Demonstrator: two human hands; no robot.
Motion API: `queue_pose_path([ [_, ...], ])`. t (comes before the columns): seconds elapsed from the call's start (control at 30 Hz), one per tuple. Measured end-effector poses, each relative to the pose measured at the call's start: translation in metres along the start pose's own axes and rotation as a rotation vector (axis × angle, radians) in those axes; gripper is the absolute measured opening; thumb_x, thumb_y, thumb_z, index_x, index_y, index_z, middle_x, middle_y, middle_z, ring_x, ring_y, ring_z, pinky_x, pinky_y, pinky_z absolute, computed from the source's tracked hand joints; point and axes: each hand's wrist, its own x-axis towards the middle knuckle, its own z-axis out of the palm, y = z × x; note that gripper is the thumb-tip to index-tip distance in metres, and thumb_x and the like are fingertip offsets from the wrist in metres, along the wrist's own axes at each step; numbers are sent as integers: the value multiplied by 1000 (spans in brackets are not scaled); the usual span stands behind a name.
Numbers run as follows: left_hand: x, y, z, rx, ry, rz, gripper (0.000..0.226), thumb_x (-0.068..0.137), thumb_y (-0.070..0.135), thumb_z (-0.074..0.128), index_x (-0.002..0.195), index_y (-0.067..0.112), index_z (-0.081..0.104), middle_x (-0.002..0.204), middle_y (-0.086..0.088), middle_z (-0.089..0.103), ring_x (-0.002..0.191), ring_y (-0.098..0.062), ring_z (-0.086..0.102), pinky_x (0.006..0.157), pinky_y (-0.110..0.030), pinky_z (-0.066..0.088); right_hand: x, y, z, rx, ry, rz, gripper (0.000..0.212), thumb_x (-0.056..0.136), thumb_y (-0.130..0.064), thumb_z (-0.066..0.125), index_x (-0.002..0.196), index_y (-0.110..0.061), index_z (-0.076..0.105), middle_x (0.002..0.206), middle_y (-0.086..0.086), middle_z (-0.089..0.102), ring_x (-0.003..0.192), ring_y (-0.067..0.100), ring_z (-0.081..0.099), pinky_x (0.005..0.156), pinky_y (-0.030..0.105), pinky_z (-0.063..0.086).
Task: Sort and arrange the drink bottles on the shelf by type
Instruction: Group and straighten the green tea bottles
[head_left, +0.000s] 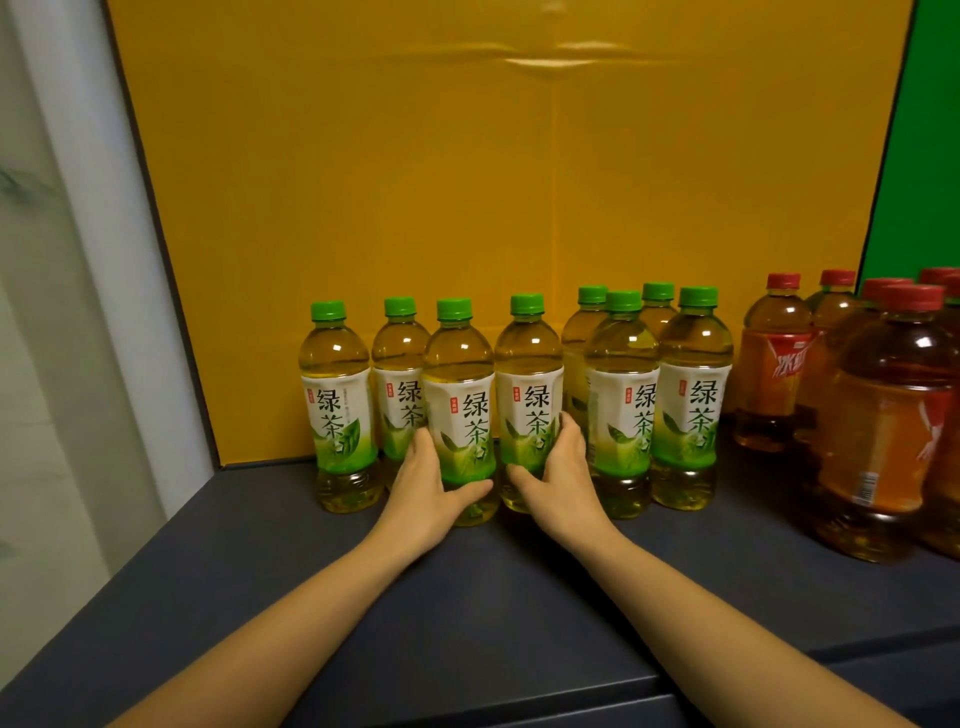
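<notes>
Green tea bottle (460, 395), centre frame, gripped low by my left hand (426, 488), neighbour (527, 364) by right hand (563, 478); best I slide both upright.

Yellow panel (467, 208) behind grey shelf (488, 597)

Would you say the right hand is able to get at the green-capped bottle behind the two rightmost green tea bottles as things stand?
Probably not directly. The right hand grips a front bottle, and the rear bottle stands behind those two bottles, only its cap and shoulder showing; reaching from above might work.
</notes>
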Motion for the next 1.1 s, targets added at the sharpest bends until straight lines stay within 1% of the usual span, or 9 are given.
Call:
queue_pose_path([
  [0.1, 5, 4, 5, 39, 60, -1, 64, 68, 22, 80, 118, 4, 44, 125, -11, 52, 123, -23, 46, 104, -37, 39, 3, 1, 2, -23, 31, -8, 82, 81, -11, 65, 144, -10, 14, 146, 9, 29, 137, 22, 27, 112, 34, 26],
  [0.23, 7, 11, 11, 49, 117, -18, 73, 69, 16, 79, 125, 2, 34, 133, -13, 49, 127, -26, 45, 104, -35, 39, 11, 1, 7, -1, 71, 25, 81, 81, -9, 65, 144, -10, 14, 145, 11, 35, 136, 26, 33, 112, 40, 30],
  [0.43, 12, 16, 18, 76, 142, -50, 67, 72, 16, 77, 122, 3, 34, 133, -13, 51, 125, -27, 47, 100, -35, 40, 18, 4, 8, -14, 87, 22, 77, 82, -11, 64, 144, -12, 18, 145, 11, 37, 136, 26, 33, 113, 41, 28],
  [0.6, 15, 17, 20, 99, 209, -74, 66, 68, 19, 80, 121, 7, 43, 130, -10, 52, 124, -26, 47, 101, -36, 39, 18, 4, 8, -57, 80, 21, 79, 85, -11, 61, 146, -13, 12, 148, 11, 32, 139, 27, 28, 113, 39, 23],
  [0.77, 13, 18, 16, 134, 234, -35, 63, 71, 21, 77, 123, 6, 45, 129, -11, 54, 123, -27, 48, 101, -35, 38, 9, -4, 7, -44, -1, 50, 80, 84, -8, 60, 147, -8, 9, 152, 13, 20, 142, 27, 20, 116, 38, 20],
  [0.87, 7, 18, 4, 101, 246, 34, 66, 74, 19, 75, 131, 7, 44, 130, -11, 55, 122, -25, 50, 102, -40, 43, -7, -14, 3, -102, 14, -63, 78, 85, -8, 58, 147, -5, 10, 155, 11, 11, 144, 24, 13, 118, 34, 14],
  [0.93, 1, 18, -12, 139, 345, 123, 55, 75, 19, 73, 124, 9, 50, 119, -8, 59, 111, -23, 55, 93, -38, 49, -20, -25, 0, -91, 94, -204, 65, 85, -4, 57, 142, -4, 25, 149, 9, 22, 139, 21, 21, 114, 27, 17],
  [1.0, -4, 17, -32, 249, 536, 210, 44, 75, 18, 72, 113, 8, 52, 110, -9, 57, 104, -21, 52, 86, -34, 47, -28, -38, 3, -19, 120, -315, 51, 83, 0, 56, 131, -7, 40, 131, 6, 41, 125, 16, 39, 108, 24, 30],
  [1.1, -4, 6, -56, 294, 733, 174, 62, 70, 15, 75, 121, 0, 43, 121, -17, 49, 114, -28, 45, 94, -31, 37, -31, -53, 20, 27, 10, -340, 43, 84, 0, 54, 125, -9, 44, 116, 1, 50, 108, 12, 50, 99, 28, 41],
])
